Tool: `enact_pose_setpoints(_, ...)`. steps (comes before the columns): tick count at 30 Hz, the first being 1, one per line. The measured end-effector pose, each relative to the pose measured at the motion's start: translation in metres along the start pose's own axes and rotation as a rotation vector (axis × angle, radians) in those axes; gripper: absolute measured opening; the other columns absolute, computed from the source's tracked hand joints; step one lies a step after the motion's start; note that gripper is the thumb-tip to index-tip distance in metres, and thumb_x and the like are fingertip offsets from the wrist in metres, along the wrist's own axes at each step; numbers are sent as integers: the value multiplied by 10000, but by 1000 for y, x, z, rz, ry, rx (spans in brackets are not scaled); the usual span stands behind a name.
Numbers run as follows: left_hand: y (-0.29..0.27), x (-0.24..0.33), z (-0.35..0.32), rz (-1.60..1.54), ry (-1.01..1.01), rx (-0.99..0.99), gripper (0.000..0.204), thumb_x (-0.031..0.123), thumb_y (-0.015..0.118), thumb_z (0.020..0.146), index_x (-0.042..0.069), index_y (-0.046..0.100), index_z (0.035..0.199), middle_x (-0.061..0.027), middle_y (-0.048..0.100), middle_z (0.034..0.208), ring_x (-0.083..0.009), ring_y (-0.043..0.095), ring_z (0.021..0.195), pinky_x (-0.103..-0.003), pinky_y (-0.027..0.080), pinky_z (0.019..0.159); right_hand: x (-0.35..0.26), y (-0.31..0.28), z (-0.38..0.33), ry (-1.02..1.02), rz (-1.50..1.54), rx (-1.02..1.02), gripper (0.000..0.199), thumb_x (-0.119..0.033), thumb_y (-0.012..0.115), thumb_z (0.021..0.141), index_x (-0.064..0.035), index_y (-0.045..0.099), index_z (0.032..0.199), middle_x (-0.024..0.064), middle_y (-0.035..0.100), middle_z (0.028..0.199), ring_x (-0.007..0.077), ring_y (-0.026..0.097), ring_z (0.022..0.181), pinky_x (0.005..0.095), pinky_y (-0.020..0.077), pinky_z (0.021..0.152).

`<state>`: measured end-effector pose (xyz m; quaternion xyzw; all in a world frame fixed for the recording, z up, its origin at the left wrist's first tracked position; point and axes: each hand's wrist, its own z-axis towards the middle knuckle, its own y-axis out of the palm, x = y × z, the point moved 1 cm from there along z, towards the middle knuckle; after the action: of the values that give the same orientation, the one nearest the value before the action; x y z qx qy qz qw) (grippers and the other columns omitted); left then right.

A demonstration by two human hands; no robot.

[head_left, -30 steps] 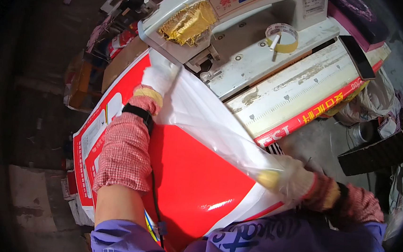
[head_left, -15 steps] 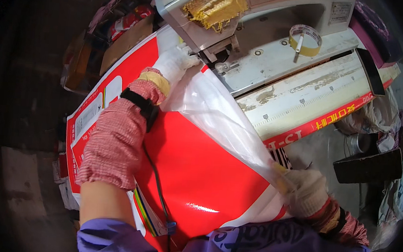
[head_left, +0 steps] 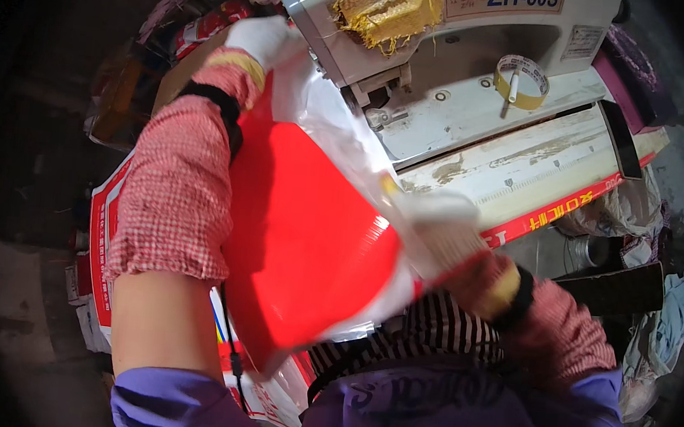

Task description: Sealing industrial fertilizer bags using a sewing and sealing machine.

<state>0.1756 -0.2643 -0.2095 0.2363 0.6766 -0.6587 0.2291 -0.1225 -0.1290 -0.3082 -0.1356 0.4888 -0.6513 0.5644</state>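
Note:
A red-and-white plastic sack (head_left: 309, 227) lies slanted across my front, its white, slightly see-through edge running beside an industrial sewing machine (head_left: 480, 88). My left hand (head_left: 263, 40), in a white glove, is closed on the far end of the sack, left of the machine's head; its fingertips are partly hidden. At the sack's near right corner, my gloved right hand (head_left: 441, 229) grips the edge, smeared by motion. The sack's right part is raised off what lies below and apart from the needle area.
A tape roll (head_left: 521, 81) with a small white stick inside rests on the machine bed. A worn ruled board (head_left: 523, 163) borders the bed. More printed sacks (head_left: 102, 251) lie under my left arm. Cartons (head_left: 118, 99) stand at far left. A black cable (head_left: 231, 341) hangs by my left arm.
My left hand has moved up and left, away from the needle area. The right hand has come up and leftward, pulling the sack along and folding its near side upward.

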Motion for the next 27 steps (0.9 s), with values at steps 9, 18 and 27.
enact_pose_setpoints(9,-81,11,-53,94,-9,-61,163,165,580,793,81,652,914,-116,664,918,-364,600,912,-407,500,797,37,33,85,355,62,-334,235,-235,565,795,-75,710,889,135,685,864,279,673,830,406,533,669)
enact_pose_setpoints(18,-198,158,-155,-252,968,-123,277,360,685,724,93,626,770,-58,599,732,-233,628,779,-428,492,772,73,14,98,-214,296,-521,278,-294,558,814,-53,679,884,172,664,792,290,655,726,403,492,653)
enact_pose_setpoints(27,-221,90,-124,-955,453,-1398,271,272,614,886,38,647,1019,-51,665,846,-147,606,740,-284,503,669,67,18,97,-7,268,-547,241,-237,563,752,-64,697,852,130,678,724,239,671,663,372,515,621)
